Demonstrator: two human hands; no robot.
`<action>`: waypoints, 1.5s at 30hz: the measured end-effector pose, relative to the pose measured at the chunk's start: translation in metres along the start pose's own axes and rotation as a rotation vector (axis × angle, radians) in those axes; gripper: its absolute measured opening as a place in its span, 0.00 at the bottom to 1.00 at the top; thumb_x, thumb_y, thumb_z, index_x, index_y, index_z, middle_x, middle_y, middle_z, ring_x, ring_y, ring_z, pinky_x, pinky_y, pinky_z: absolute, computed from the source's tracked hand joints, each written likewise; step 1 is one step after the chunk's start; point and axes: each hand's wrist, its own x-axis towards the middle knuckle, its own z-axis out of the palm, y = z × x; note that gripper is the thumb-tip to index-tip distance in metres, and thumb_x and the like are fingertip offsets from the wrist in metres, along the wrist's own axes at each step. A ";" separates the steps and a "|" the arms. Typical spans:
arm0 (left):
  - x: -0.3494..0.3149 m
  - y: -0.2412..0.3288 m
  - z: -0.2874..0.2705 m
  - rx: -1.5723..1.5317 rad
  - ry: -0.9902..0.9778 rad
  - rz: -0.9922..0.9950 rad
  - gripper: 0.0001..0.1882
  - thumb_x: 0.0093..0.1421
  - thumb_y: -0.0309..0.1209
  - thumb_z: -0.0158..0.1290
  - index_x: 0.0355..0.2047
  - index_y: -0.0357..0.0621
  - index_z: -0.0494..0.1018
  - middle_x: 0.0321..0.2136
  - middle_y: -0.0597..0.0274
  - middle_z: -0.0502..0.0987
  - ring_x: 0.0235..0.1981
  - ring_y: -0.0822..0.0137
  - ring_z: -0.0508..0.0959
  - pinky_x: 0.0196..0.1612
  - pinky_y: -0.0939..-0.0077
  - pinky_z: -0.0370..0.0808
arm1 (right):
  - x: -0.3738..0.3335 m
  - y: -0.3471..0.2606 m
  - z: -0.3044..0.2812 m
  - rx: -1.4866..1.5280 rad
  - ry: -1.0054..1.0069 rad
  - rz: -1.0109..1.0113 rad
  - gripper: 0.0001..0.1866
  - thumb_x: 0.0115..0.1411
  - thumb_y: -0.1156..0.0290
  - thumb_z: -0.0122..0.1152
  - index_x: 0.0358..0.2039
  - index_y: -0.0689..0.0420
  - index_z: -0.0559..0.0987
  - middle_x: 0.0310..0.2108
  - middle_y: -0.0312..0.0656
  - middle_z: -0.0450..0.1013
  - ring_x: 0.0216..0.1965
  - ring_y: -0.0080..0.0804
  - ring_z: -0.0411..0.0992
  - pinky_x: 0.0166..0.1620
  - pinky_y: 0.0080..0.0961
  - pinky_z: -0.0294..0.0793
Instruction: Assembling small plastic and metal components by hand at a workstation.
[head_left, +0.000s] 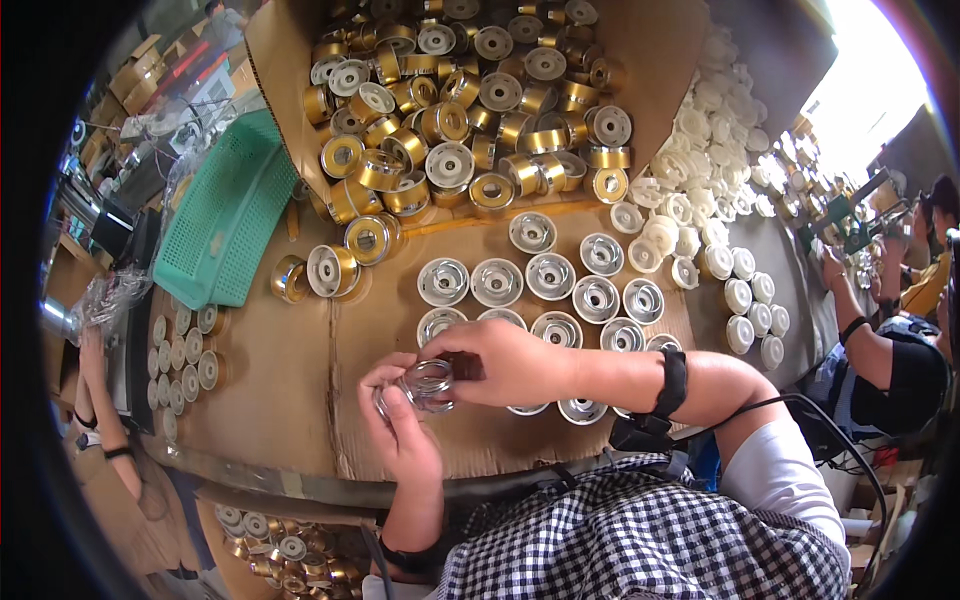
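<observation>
In front of me, close to the table's near edge, both hands meet at a few shiny metal rings (430, 385). My left hand (405, 430) has its fingers closed around the rings from the left. From the right, my right hand (500, 360) reaches across with thumb and fingers pinched on their other side. The fingertips partly hide the rings, so how many there are cannot be made out. Under and beyond my right forearm, round white cups with silver inner parts (550, 276) sit in rows on the cardboard (385, 315). My forearm covers some of these cups.
A cardboard box (275, 90) full of gold and white cylinders (450, 165) lies open at the back. White plastic parts (700, 130) pile up to its right. A green basket (225, 215) leans at left near small white discs (185, 365). Other people's hands (92, 355) work on both sides.
</observation>
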 end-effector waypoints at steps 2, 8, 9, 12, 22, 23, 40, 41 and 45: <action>-0.001 -0.002 0.015 -0.022 0.027 0.106 0.15 0.78 0.40 0.36 0.49 0.41 0.65 0.50 0.50 0.74 0.50 0.60 0.78 0.47 0.65 0.81 | -0.009 0.005 0.002 -0.048 0.049 -0.028 0.22 0.57 0.71 0.70 0.52 0.62 0.80 0.38 0.45 0.81 0.33 0.33 0.79 0.39 0.28 0.79; -0.015 0.005 0.018 -0.086 0.192 -0.204 0.16 0.78 0.43 0.40 0.48 0.43 0.66 0.45 0.56 0.75 0.40 0.65 0.79 0.35 0.73 0.77 | -0.038 -0.021 0.002 0.400 0.203 0.294 0.21 0.66 0.79 0.60 0.60 0.57 0.75 0.39 0.36 0.78 0.32 0.18 0.76 0.34 0.19 0.76; -0.014 0.006 0.016 -0.084 0.188 -0.202 0.16 0.78 0.43 0.40 0.48 0.43 0.66 0.45 0.56 0.75 0.40 0.65 0.79 0.35 0.73 0.77 | -0.043 -0.016 0.002 0.382 0.220 0.241 0.23 0.69 0.80 0.57 0.64 0.55 0.71 0.42 0.35 0.77 0.33 0.17 0.76 0.33 0.15 0.76; 0.003 0.006 -0.010 0.139 0.049 -0.059 0.15 0.76 0.41 0.46 0.37 0.42 0.71 0.38 0.60 0.75 0.30 0.69 0.76 0.30 0.76 0.71 | -0.066 -0.020 -0.007 0.428 0.201 0.264 0.22 0.69 0.81 0.55 0.63 0.55 0.71 0.41 0.34 0.76 0.34 0.17 0.76 0.33 0.17 0.76; 0.168 -0.003 -0.064 1.220 -0.003 0.225 0.34 0.58 0.36 0.68 0.62 0.40 0.69 0.59 0.45 0.75 0.60 0.46 0.75 0.61 0.58 0.72 | -0.108 -0.043 0.001 0.555 0.240 0.540 0.21 0.74 0.53 0.54 0.58 0.54 0.75 0.36 0.28 0.72 0.29 0.13 0.66 0.34 0.16 0.69; 0.172 -0.002 -0.066 1.265 -0.074 0.093 0.41 0.57 0.35 0.68 0.68 0.40 0.65 0.61 0.44 0.74 0.62 0.47 0.74 0.63 0.57 0.70 | -0.111 -0.041 0.002 0.643 0.233 0.511 0.21 0.75 0.53 0.52 0.59 0.53 0.75 0.36 0.27 0.73 0.29 0.14 0.66 0.34 0.15 0.69; -0.011 0.026 -0.046 1.248 -0.312 0.030 0.40 0.48 0.40 0.74 0.61 0.43 0.73 0.59 0.54 0.74 0.54 0.48 0.78 0.54 0.58 0.77 | -0.100 -0.028 0.011 1.067 0.304 0.287 0.24 0.76 0.62 0.52 0.68 0.56 0.69 0.56 0.36 0.75 0.52 0.22 0.74 0.51 0.23 0.77; -0.013 0.029 -0.046 1.285 -0.302 0.052 0.41 0.48 0.42 0.74 0.61 0.44 0.73 0.59 0.55 0.74 0.52 0.51 0.79 0.52 0.61 0.78 | -0.096 -0.026 0.015 1.116 0.302 0.287 0.23 0.75 0.63 0.53 0.66 0.57 0.71 0.56 0.35 0.75 0.52 0.20 0.74 0.51 0.22 0.77; -0.024 0.062 -0.026 0.968 -0.247 0.144 0.42 0.51 0.42 0.73 0.63 0.42 0.71 0.57 0.54 0.76 0.44 0.59 0.80 0.42 0.69 0.79 | -0.084 -0.033 0.029 1.030 0.292 0.294 0.22 0.74 0.66 0.56 0.64 0.59 0.73 0.51 0.36 0.78 0.50 0.21 0.75 0.51 0.22 0.78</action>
